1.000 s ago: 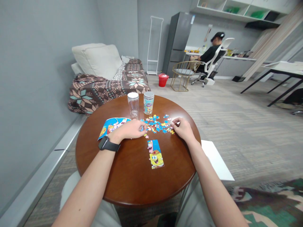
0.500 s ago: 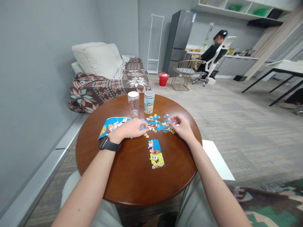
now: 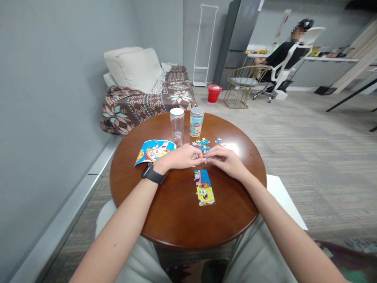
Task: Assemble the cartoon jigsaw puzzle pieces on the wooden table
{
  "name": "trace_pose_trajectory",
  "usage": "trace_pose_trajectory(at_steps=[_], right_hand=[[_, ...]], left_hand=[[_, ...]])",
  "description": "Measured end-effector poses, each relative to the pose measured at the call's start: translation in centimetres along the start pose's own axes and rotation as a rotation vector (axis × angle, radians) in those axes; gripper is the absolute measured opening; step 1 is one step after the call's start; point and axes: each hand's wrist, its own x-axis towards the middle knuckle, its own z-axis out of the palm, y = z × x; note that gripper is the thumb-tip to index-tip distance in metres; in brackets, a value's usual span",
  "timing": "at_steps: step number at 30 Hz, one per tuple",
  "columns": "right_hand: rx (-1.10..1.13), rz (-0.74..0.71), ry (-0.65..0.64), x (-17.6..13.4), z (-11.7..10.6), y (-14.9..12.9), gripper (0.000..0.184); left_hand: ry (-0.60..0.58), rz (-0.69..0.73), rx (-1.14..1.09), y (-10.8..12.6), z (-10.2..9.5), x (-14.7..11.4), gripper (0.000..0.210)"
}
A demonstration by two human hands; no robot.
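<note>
Over a heap of loose jigsaw puzzle pieces (image 3: 201, 142), the fingertips of my two hands meet. My left hand (image 3: 188, 156), with a black watch on its wrist, is closed, its fingers curled in. My right hand (image 3: 226, 160) arches across from the other side, thumb and fingers drawn close together at the tips. Anything pinched between them is too small to make out. Nearer to me lies a joined strip of puzzle (image 3: 205, 188) with a yellow cartoon face and a pink figure. Part of the heap is hidden under my hands.
A curled picture sheet (image 3: 154, 151) lies left of my hands on the round wooden table (image 3: 176, 220). Behind the heap stand a clear jar (image 3: 177, 124) with a white lid and a printed canister (image 3: 196, 122). Across the room, a person (image 3: 282, 55) sits in a chair.
My right hand has moved left and my left hand slightly inward, so their fingertips now meet over the pieces. The whole view has shifted, with the table appearing farther right.
</note>
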Motion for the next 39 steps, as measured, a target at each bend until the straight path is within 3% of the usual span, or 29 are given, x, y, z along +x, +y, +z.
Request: trace_pose_trajectory(at_steps=[3, 9, 12, 15, 17, 22, 31, 39], right_hand=[[0.061, 0.008, -0.055, 0.0, 0.3, -0.2, 0.011], [0.377, 0.198, -0.161, -0.4, 1.3, -0.6, 0.02], [0.232, 0.164, -0.203, -0.4, 1.3, -1.0, 0.018], [-0.016, 0.045, -0.274, -0.4, 1.0, -1.4, 0.013], [-0.105, -0.031, -0.306, -0.4, 1.0, -1.4, 0.012], [-0.182, -0.113, -0.287, -0.4, 1.3, -1.0, 0.01], [-0.252, -0.201, -0.263, -0.4, 1.5, -0.9, 0.009], [-0.244, -0.197, -0.238, -0.3, 1.4, -0.9, 0.009]], left_hand=[[-0.044, 0.004, -0.052, -0.1, -0.1, -0.1, 0.033], [-0.196, 0.014, -0.203, 0.0, -0.6, -0.5, 0.028], [-0.329, -0.027, -0.207, 0.1, -1.1, -0.8, 0.019], [-0.493, -0.069, -0.169, 0.2, -1.3, -1.1, 0.014], [-0.537, -0.101, -0.117, 0.2, -1.3, -1.2, 0.014], [-0.54, -0.151, 0.004, 0.1, -1.1, -1.3, 0.02], [-0.534, -0.173, -0.028, 0.3, -0.7, -0.9, 0.025], [-0.534, -0.056, -0.186, 0.4, -0.9, -1.0, 0.015]])
